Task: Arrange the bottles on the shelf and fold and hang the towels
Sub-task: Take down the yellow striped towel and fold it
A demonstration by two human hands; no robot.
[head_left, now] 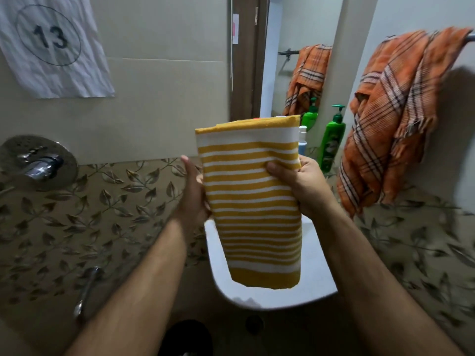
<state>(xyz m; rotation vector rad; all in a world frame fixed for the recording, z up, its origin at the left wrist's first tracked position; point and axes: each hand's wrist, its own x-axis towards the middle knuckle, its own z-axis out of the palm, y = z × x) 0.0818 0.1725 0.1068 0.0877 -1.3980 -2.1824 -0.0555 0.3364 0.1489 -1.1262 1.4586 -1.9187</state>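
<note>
A paper (51,44) marked 13 hangs on the left wall above a tap (38,163). The left hand (194,191) grips the folded yellow towel's (252,201) left edge; the right hand (300,186) pinches its right edge, over a white basin (318,278). Right of it stands a green bottle (331,142), then an orange towel (390,116) draped on a rail.

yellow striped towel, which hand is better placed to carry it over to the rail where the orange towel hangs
Right, probably. The rail with the orange towel is on the right, and the right hand already grips that side of the yellow striped towel. The left hand holds the far edge.
</note>
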